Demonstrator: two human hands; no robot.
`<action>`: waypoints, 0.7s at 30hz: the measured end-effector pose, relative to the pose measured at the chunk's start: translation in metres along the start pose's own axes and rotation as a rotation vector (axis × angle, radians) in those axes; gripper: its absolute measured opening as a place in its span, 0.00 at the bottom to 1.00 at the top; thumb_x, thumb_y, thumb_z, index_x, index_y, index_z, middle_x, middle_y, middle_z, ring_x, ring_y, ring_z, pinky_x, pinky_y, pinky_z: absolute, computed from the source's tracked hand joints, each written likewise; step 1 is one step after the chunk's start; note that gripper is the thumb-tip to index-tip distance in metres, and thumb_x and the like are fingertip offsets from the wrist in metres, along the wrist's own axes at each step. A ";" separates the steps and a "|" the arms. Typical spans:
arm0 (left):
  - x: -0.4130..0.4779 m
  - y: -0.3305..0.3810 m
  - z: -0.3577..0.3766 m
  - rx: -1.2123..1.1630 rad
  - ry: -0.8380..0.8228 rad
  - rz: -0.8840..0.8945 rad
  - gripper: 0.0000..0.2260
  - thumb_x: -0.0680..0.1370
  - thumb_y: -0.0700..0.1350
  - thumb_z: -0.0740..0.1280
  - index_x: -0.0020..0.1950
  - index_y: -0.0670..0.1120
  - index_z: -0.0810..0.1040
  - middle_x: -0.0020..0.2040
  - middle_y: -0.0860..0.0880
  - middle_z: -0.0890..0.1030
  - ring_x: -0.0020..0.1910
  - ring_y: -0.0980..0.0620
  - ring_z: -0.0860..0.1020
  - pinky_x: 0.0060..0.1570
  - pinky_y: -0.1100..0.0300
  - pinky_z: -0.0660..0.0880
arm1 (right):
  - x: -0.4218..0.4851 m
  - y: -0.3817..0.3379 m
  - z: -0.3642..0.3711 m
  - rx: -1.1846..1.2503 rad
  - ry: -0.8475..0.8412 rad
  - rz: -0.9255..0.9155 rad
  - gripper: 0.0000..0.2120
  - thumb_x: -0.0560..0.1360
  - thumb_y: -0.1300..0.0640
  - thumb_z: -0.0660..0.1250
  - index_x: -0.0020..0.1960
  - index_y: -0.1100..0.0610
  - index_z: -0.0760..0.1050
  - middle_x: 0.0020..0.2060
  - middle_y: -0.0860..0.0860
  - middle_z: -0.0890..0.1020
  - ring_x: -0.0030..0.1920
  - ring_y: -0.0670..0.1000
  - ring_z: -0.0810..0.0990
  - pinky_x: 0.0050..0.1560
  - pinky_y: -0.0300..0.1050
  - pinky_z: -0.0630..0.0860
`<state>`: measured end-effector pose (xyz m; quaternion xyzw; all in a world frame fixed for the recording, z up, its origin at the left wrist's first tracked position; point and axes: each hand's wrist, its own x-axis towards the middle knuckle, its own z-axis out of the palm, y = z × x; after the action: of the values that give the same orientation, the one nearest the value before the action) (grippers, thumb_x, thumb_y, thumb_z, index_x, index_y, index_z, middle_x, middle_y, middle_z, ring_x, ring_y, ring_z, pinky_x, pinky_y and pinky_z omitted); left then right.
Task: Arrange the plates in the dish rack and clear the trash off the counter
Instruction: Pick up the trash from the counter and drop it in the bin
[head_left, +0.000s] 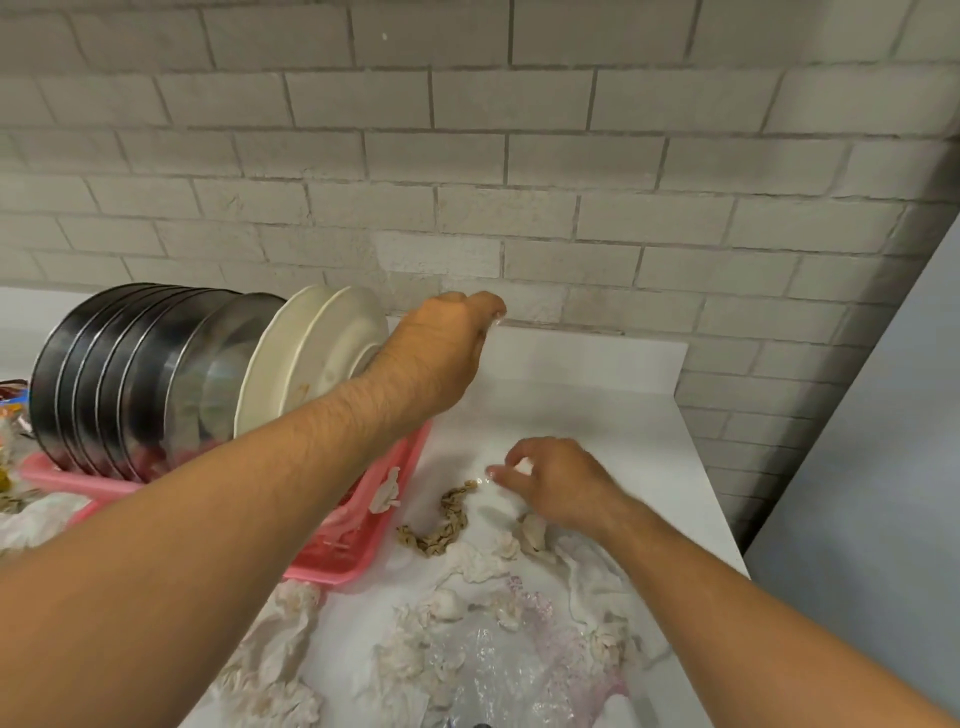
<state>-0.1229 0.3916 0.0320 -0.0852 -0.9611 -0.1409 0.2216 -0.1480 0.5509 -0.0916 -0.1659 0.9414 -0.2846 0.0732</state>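
Steel plates (130, 374) and two cream plates (311, 358) stand on edge in the pink rack (363, 499); right fingers (511, 460) pinch tissue (525, 466), left fingers (483, 302) curled, grip unclear

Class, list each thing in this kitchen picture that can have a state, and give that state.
dish rack, holding plates
steel plates, on edge in dish rack
white plates, on edge in dish rack
left hand, fingers curled, contents hidden
right hand, pinching tissue scrap
tissues, crumpled, scattered on counter
plastic bag, lying flat
brown scraps, loose on counter
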 end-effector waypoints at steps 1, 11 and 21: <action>-0.003 0.002 -0.004 -0.023 0.026 -0.019 0.13 0.82 0.47 0.60 0.66 0.49 0.72 0.56 0.45 0.77 0.52 0.47 0.75 0.51 0.54 0.74 | 0.001 -0.008 0.008 -0.089 -0.058 -0.007 0.27 0.70 0.31 0.65 0.61 0.48 0.76 0.57 0.46 0.79 0.54 0.51 0.79 0.52 0.45 0.75; -0.031 0.005 -0.007 -0.043 -0.201 -0.137 0.37 0.72 0.41 0.73 0.74 0.51 0.56 0.66 0.49 0.64 0.47 0.54 0.71 0.40 0.69 0.67 | 0.023 -0.044 0.063 -0.401 -0.266 -0.060 0.27 0.76 0.33 0.58 0.56 0.57 0.72 0.52 0.54 0.80 0.48 0.56 0.79 0.44 0.48 0.73; -0.034 -0.013 -0.012 -0.034 -0.109 -0.095 0.16 0.81 0.40 0.58 0.67 0.49 0.72 0.58 0.46 0.79 0.56 0.47 0.78 0.58 0.52 0.74 | 0.031 -0.037 0.019 -0.026 -0.137 -0.055 0.15 0.80 0.54 0.58 0.36 0.54 0.70 0.35 0.51 0.77 0.35 0.50 0.75 0.35 0.41 0.69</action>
<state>-0.0904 0.3723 0.0243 -0.0506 -0.9722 -0.1627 0.1604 -0.1624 0.5018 -0.0880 -0.2117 0.9328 -0.2623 0.1274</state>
